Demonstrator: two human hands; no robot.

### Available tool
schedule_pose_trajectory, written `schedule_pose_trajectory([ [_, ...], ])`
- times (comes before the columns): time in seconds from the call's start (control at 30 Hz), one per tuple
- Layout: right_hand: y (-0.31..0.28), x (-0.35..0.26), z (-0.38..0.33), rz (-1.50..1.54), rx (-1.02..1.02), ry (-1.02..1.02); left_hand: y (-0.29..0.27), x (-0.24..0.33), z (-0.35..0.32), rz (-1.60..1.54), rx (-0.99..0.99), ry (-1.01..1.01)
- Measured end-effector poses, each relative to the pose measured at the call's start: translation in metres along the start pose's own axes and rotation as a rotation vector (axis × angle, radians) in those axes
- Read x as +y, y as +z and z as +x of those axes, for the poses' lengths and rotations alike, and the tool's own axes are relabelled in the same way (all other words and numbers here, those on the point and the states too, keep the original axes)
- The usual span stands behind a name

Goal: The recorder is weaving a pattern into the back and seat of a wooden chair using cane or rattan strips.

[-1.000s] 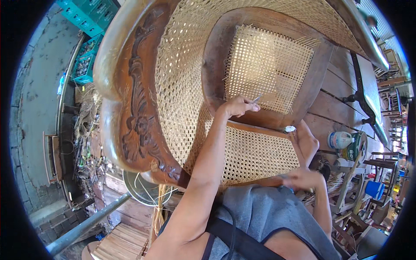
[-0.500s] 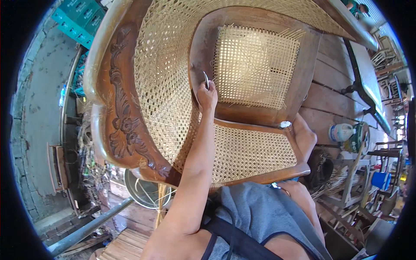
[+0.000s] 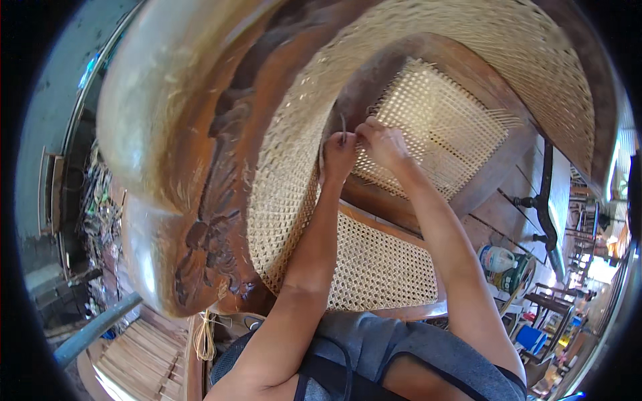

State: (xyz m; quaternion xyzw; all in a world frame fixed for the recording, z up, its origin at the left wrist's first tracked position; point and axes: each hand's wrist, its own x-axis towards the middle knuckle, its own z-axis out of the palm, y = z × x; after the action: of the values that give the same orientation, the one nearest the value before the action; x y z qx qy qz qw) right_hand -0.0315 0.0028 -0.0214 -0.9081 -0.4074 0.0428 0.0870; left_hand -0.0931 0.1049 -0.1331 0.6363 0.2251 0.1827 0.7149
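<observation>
Left hand (image 3: 339, 155) pinches cane strand (image 3: 343, 127) | right hand (image 3: 382, 142) fingers closed on weave | strand at cane seat panel's (image 3: 438, 127) left edge | risk: your pull may snap it

The chair frame (image 3: 167, 154) was carved wood, dark brown and glossy where light struck. Its cane panels (image 3: 381, 267) looked pale, matt, openly woven. The floor planks (image 3: 144, 354) appeared rough, bare.
</observation>
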Motion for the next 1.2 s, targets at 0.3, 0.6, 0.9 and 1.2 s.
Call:
schedule_pose_trajectory([
  [0.3,0.020,0.014,-0.010,0.141,0.265,-0.094,0.008,-0.005,-0.011,-0.029,0.138,-0.127],
  [0.6,0.007,-0.006,-0.001,0.052,0.093,0.100,0.008,0.004,-0.009,-0.074,0.124,-0.181],
  [0.9,0.006,-0.003,0.000,0.095,0.065,0.114,0.007,0.017,-0.009,-0.061,0.119,-0.287],
  [1.2,0.023,-0.004,0.013,0.101,0.002,0.148,-0.004,0.000,-0.010,0.118,0.114,-0.136],
])
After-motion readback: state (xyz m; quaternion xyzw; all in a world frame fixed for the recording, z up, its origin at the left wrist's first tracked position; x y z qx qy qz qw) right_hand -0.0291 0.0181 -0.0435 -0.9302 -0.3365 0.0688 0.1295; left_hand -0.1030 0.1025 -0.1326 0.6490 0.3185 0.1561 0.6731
